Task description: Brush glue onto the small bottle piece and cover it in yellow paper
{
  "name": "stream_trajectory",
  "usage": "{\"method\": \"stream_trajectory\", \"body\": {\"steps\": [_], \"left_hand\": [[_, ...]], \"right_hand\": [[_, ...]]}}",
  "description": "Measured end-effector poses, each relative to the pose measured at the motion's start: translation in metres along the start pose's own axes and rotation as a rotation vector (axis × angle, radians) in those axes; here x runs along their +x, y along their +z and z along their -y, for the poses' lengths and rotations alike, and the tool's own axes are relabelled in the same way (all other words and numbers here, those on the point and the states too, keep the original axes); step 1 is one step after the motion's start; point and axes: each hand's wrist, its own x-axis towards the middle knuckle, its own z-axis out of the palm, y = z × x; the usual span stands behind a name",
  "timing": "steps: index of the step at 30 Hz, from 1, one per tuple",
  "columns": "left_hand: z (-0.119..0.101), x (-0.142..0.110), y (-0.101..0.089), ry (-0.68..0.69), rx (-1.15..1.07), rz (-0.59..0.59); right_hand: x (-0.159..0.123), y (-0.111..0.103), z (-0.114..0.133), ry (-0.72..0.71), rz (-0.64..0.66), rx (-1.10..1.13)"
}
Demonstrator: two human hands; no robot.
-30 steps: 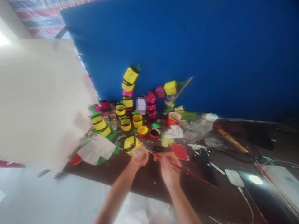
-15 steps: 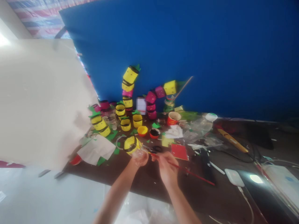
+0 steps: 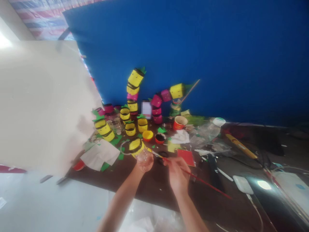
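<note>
My left hand (image 3: 145, 165) is closed around a clear plastic bottle piece painted yellow with a black band (image 3: 136, 147), held over the dark table (image 3: 135, 180). My right hand (image 3: 177, 174) pinches a thin red-handled paintbrush (image 3: 200, 180). The brush tip reaches left to the yellow piece, close to my left fingers. Both forearms come up from the bottom edge.
Behind stand stacks of yellow and pink painted rings (image 3: 132, 90) against a blue board (image 3: 193, 48). Small paint caps (image 3: 147, 135), an orange cup (image 3: 180, 122), a clear bottle (image 3: 207, 130), red card (image 3: 185, 157), white paper (image 3: 100, 154), scissors (image 3: 163, 154) and cables litter the table. A white board (image 3: 41, 106) leans at left.
My right hand and the brush shifted slightly right and back. The yellow piece in my left hand tilted up a little.
</note>
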Motion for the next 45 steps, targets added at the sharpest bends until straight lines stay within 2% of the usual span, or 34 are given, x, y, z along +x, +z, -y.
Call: {"method": "stream_trajectory", "body": {"steps": [3, 7, 11, 22, 29, 36, 40, 42, 45], "left_hand": [[-0.003, 0.002, -0.003, -0.086, -0.009, 0.028], [-0.005, 0.005, -0.006, -0.194, -0.01, 0.068], [-0.003, 0.006, -0.009, -0.235, -0.017, 0.097], [-0.001, 0.007, -0.015, -0.217, -0.041, 0.111], [0.003, 0.009, -0.008, -0.178, -0.043, 0.118], [-0.002, 0.005, 0.001, -0.153, -0.02, 0.099], [-0.003, 0.004, 0.002, -0.15, 0.002, 0.065], [-0.003, 0.004, 0.003, -0.159, 0.015, 0.048], [-0.001, 0.003, 0.004, -0.16, 0.033, 0.025]], "right_hand": [[0.0, -0.007, 0.007, -0.102, -0.004, -0.161], [0.002, -0.007, 0.022, -0.294, 0.094, -0.409], [0.008, -0.002, 0.027, -0.441, 0.198, -0.457], [0.01, 0.004, 0.03, -0.195, 0.173, -0.408], [0.01, 0.007, 0.035, -0.24, 0.203, -0.408], [0.007, 0.007, 0.036, -0.336, 0.293, -0.42], [0.008, 0.005, 0.034, -0.404, 0.262, -0.427], [0.009, 0.004, 0.032, -0.385, 0.215, -0.398], [0.01, 0.003, 0.03, -0.28, 0.185, -0.371]]}}
